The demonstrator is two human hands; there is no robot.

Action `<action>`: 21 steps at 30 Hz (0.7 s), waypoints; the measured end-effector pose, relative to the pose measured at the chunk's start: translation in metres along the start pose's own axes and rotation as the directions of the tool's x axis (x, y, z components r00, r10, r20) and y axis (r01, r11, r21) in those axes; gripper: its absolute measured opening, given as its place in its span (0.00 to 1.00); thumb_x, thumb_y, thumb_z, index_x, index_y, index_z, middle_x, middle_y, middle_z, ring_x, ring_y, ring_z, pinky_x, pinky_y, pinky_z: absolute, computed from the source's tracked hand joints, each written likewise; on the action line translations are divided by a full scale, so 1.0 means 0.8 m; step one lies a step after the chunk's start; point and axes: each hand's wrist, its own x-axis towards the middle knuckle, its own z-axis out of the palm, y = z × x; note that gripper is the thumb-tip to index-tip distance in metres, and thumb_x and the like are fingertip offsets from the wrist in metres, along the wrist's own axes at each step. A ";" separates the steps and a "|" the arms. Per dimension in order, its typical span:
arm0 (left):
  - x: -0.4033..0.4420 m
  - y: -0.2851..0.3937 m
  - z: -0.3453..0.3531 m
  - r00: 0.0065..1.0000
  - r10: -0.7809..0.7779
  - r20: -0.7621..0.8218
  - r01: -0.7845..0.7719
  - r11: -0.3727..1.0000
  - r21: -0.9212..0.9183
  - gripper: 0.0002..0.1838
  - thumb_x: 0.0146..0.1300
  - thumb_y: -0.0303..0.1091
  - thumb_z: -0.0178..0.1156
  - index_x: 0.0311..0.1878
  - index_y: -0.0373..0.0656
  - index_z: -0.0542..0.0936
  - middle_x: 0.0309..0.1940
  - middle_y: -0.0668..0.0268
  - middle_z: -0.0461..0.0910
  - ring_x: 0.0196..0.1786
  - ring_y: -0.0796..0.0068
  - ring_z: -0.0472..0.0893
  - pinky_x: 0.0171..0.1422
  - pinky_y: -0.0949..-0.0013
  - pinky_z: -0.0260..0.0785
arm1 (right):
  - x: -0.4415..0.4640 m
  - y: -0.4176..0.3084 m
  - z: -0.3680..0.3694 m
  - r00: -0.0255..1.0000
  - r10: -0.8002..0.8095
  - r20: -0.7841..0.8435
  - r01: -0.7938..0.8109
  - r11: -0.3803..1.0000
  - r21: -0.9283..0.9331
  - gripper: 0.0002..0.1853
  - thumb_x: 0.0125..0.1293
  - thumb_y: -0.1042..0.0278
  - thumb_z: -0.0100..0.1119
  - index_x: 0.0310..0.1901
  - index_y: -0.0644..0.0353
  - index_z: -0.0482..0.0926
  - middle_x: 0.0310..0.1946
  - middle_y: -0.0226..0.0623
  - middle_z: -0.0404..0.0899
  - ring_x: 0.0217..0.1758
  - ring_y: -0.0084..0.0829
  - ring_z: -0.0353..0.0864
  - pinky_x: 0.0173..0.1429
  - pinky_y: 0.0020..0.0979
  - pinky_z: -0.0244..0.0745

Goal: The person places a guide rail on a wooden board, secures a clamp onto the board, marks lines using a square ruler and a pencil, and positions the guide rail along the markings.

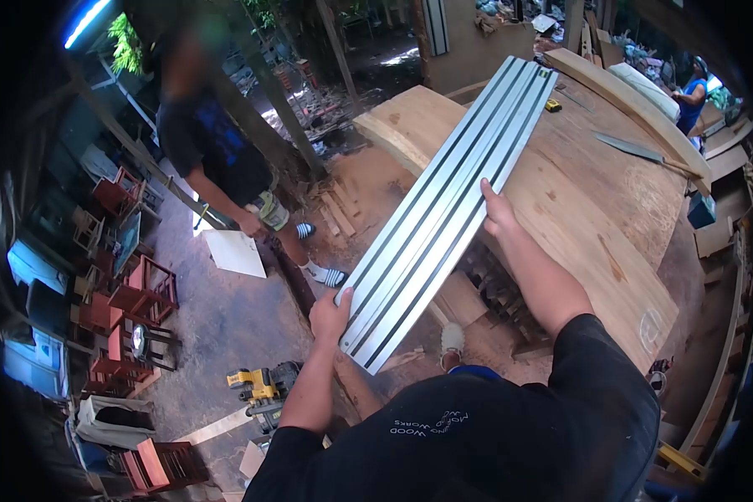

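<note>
A long silver metal rail (456, 209) with dark lengthwise strips is held up at a slant in front of me. My left hand (330, 315) grips its lower left edge near the bottom end. Higher up on the right edge, my right hand (499, 209) is closed around it with the thumb on top. Behind and below the rail lies a large wooden slab (590, 230) on a wooden worktable (636, 180). The rail hides part of the slab.
Another person (217, 142) stands at the left, near a white sheet (235, 253). A handsaw (636, 149) and a yellow tape measure (553, 105) lie on the worktable. A yellow power tool (259, 383) is on the floor. Red wooden stools (145, 289) stand far left.
</note>
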 end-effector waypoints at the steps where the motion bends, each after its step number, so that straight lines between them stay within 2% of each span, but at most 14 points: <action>1: 0.022 0.000 -0.002 1.000 0.013 -0.007 -0.013 1.000 0.015 0.25 0.62 0.57 0.54 0.41 0.41 0.82 0.32 0.47 0.81 0.40 0.45 0.81 0.47 0.53 0.71 | 0.034 0.009 0.004 0.999 0.046 0.019 -0.046 0.999 0.013 0.28 0.70 0.60 0.55 0.65 0.64 0.60 0.60 0.47 0.69 0.62 0.42 0.70 0.64 0.46 0.69; 3: 0.066 -0.003 0.002 0.998 -0.005 -0.055 0.009 0.998 0.063 0.25 0.62 0.56 0.55 0.40 0.41 0.83 0.33 0.47 0.81 0.40 0.45 0.81 0.46 0.53 0.72 | 0.104 0.033 0.007 0.991 0.077 0.105 -0.083 0.995 0.051 0.26 0.70 0.61 0.55 0.63 0.67 0.62 0.60 0.47 0.71 0.61 0.41 0.72 0.64 0.44 0.69; 6: 0.130 0.002 0.009 0.998 -0.053 -0.027 0.054 0.997 0.055 0.24 0.62 0.55 0.54 0.42 0.41 0.83 0.34 0.46 0.81 0.41 0.45 0.81 0.47 0.54 0.72 | 0.183 0.047 0.026 0.973 0.149 0.175 -0.162 0.985 0.057 0.25 0.70 0.61 0.55 0.61 0.69 0.65 0.57 0.47 0.73 0.57 0.41 0.75 0.61 0.43 0.73; 7: 0.148 0.003 0.013 0.996 -0.087 -0.035 0.088 0.995 0.041 0.25 0.62 0.55 0.54 0.43 0.40 0.82 0.34 0.45 0.81 0.41 0.45 0.81 0.47 0.54 0.71 | 0.193 0.040 0.038 0.958 0.211 0.192 -0.209 0.977 -0.030 0.25 0.70 0.60 0.54 0.61 0.69 0.65 0.55 0.46 0.74 0.55 0.39 0.77 0.58 0.42 0.76; 9: 0.181 0.017 0.015 0.996 -0.080 -0.043 0.085 0.990 0.115 0.25 0.62 0.54 0.54 0.43 0.38 0.82 0.34 0.45 0.81 0.42 0.44 0.80 0.47 0.53 0.71 | 0.209 0.023 0.059 0.962 0.254 0.100 -0.225 0.945 -0.238 0.25 0.70 0.58 0.54 0.60 0.69 0.66 0.54 0.45 0.75 0.54 0.38 0.78 0.55 0.42 0.77; 11: 0.206 0.027 0.016 0.996 -0.045 -0.073 0.056 0.987 0.148 0.26 0.62 0.54 0.54 0.42 0.36 0.82 0.34 0.44 0.81 0.42 0.43 0.80 0.47 0.52 0.71 | 0.246 0.031 0.064 0.956 0.278 0.092 -0.230 0.908 -0.350 0.24 0.70 0.57 0.53 0.60 0.64 0.67 0.49 0.42 0.78 0.47 0.37 0.82 0.49 0.42 0.81; 13: 0.233 0.029 0.018 0.997 -0.054 -0.046 0.060 0.990 0.129 0.26 0.62 0.54 0.54 0.41 0.36 0.82 0.34 0.44 0.81 0.42 0.43 0.80 0.47 0.52 0.71 | 0.277 0.030 0.070 0.948 0.306 0.083 -0.243 0.870 -0.429 0.24 0.69 0.55 0.53 0.59 0.64 0.68 0.49 0.43 0.79 0.46 0.36 0.83 0.46 0.41 0.82; 15: 0.267 0.024 0.022 0.999 -0.041 -0.011 0.042 0.993 0.111 0.26 0.62 0.54 0.55 0.39 0.36 0.82 0.33 0.44 0.81 0.41 0.44 0.81 0.47 0.52 0.71 | 0.300 0.023 0.077 0.927 0.363 0.093 -0.254 0.790 -0.557 0.24 0.69 0.52 0.53 0.58 0.63 0.70 0.46 0.42 0.79 0.40 0.35 0.83 0.44 0.40 0.83; 16: 0.288 0.014 0.028 0.999 -0.005 -0.033 0.009 0.994 0.112 0.26 0.62 0.54 0.56 0.38 0.36 0.83 0.31 0.45 0.81 0.41 0.44 0.81 0.46 0.53 0.71 | 0.298 0.010 0.087 0.938 0.343 0.058 -0.233 0.743 -0.628 0.28 0.67 0.47 0.54 0.54 0.67 0.73 0.40 0.43 0.80 0.35 0.32 0.83 0.39 0.35 0.84; 17: 0.306 0.011 0.029 1.000 0.009 -0.020 -0.006 0.994 0.110 0.26 0.62 0.54 0.56 0.38 0.36 0.83 0.31 0.45 0.81 0.41 0.44 0.81 0.46 0.53 0.71 | 0.306 0.008 0.097 0.942 0.334 0.043 -0.237 0.746 -0.623 0.28 0.67 0.47 0.54 0.54 0.67 0.73 0.40 0.43 0.80 0.35 0.32 0.83 0.39 0.35 0.84; 19: 0.344 0.003 0.034 1.000 0.021 -0.018 -0.019 0.994 0.106 0.26 0.61 0.55 0.56 0.38 0.36 0.83 0.31 0.45 0.81 0.40 0.45 0.81 0.46 0.53 0.71 | 0.323 0.010 0.113 0.953 0.302 -0.018 -0.222 0.659 -0.719 0.33 0.65 0.42 0.56 0.50 0.73 0.73 0.35 0.43 0.79 0.29 0.29 0.80 0.33 0.29 0.83; 20: 0.362 0.005 0.033 1.000 0.028 -0.001 -0.028 0.994 0.106 0.26 0.61 0.56 0.56 0.38 0.37 0.83 0.32 0.46 0.81 0.41 0.44 0.81 0.46 0.53 0.71 | 0.303 -0.009 0.124 0.947 0.315 0.070 -0.146 0.613 -0.776 0.36 0.63 0.40 0.56 0.47 0.77 0.73 0.31 0.43 0.78 0.26 0.27 0.79 0.29 0.24 0.82; 21: 0.386 -0.009 0.039 0.998 0.054 -0.029 -0.049 0.988 0.149 0.25 0.62 0.55 0.55 0.37 0.38 0.82 0.33 0.46 0.81 0.41 0.45 0.81 0.47 0.52 0.71 | 0.321 0.002 0.123 0.933 0.353 0.073 -0.145 0.553 -0.820 0.35 0.64 0.40 0.56 0.50 0.74 0.73 0.28 0.40 0.76 0.23 0.25 0.76 0.29 0.23 0.81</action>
